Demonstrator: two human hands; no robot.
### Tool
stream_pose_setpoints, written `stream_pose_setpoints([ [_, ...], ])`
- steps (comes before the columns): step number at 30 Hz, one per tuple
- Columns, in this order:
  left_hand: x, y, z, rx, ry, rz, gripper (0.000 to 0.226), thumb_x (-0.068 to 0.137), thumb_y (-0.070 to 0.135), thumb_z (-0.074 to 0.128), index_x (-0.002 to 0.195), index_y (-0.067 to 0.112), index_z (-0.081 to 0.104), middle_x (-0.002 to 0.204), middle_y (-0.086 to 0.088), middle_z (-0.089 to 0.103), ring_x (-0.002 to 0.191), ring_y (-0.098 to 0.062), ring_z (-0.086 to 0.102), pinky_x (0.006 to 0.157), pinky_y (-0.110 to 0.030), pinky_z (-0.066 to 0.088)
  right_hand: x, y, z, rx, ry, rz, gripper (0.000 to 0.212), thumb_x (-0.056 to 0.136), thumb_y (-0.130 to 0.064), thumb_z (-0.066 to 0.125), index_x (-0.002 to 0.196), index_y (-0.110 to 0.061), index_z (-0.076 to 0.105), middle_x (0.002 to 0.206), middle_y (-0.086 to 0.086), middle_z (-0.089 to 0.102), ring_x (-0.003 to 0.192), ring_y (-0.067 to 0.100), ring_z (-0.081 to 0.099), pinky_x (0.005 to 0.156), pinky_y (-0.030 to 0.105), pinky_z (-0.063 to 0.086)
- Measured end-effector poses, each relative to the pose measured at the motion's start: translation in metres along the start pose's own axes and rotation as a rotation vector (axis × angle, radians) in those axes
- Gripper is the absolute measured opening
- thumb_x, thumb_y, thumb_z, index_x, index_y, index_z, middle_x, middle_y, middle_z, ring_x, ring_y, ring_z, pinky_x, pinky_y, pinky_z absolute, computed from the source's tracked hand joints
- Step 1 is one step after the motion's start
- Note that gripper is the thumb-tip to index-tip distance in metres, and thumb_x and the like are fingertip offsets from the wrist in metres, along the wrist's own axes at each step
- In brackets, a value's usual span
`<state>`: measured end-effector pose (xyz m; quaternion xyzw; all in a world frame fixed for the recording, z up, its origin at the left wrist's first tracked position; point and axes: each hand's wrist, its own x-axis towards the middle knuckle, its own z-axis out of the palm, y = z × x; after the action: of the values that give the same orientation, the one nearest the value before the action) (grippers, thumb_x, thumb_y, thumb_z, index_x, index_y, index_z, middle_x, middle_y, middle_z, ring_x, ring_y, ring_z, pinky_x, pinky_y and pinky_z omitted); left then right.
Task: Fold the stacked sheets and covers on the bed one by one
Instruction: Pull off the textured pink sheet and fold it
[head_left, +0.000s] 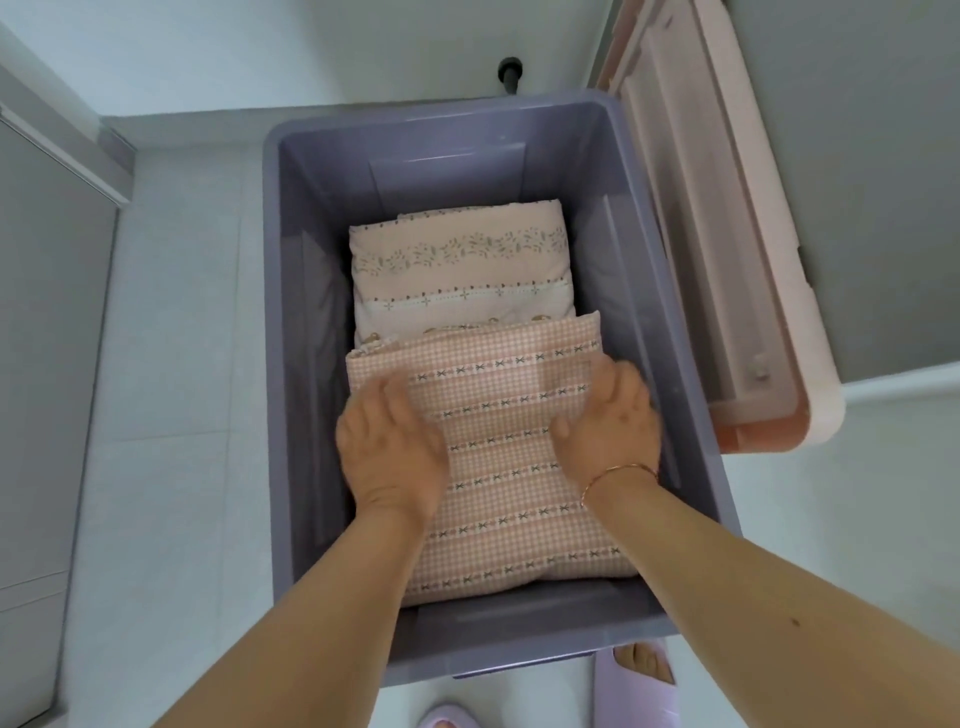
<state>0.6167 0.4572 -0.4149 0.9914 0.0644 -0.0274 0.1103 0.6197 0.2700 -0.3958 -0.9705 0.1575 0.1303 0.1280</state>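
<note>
A folded pink checked cover (514, 499) lies in the near half of a purple plastic storage bin (291, 364). Behind it, partly under its far edge, lies a folded pale pink sheet with leaf bands (457, 265). My left hand (392, 441) rests flat on the left side of the checked cover, fingers apart and slightly blurred. My right hand (610, 421) hovers over its right side, palm turned inward, fingers loosely spread. Neither hand grips the fabric. No bed is in view.
The bin's pink lid (727, 249) leans upright against the grey wall at the right. The bin stands on a pale tiled floor (171, 415). A grey cabinet front (47, 364) runs along the left. My feet in lilac slippers (644, 670) show at the bottom.
</note>
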Motion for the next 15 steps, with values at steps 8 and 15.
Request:
stream_pose_setpoints([
  [8,0.052,-0.014,0.038,0.185,-0.534,0.11,0.067,0.09,0.069,-0.001,0.148,0.042,-0.021,0.162,-0.001,-0.016,0.147,-0.025,-0.023,0.113,-0.059,-0.017,0.053,-0.007,0.039,-0.302,-0.403,-0.287,0.076,0.087,-0.074,0.009,0.142,-0.038,-0.03,0.153,-0.002,-0.032,0.139,0.024,-0.033,0.114,0.058,-0.008],
  [15,0.068,-0.022,0.083,0.112,-0.518,0.076,0.069,0.088,0.071,0.0,0.149,0.043,-0.018,0.161,0.003,-0.018,0.147,-0.021,-0.021,0.114,-0.055,-0.018,0.071,0.006,0.084,-0.259,-0.399,-0.291,0.076,0.076,-0.077,-0.006,0.13,-0.036,-0.04,0.149,-0.003,-0.039,0.137,0.02,-0.037,0.113,0.051,-0.018],
])
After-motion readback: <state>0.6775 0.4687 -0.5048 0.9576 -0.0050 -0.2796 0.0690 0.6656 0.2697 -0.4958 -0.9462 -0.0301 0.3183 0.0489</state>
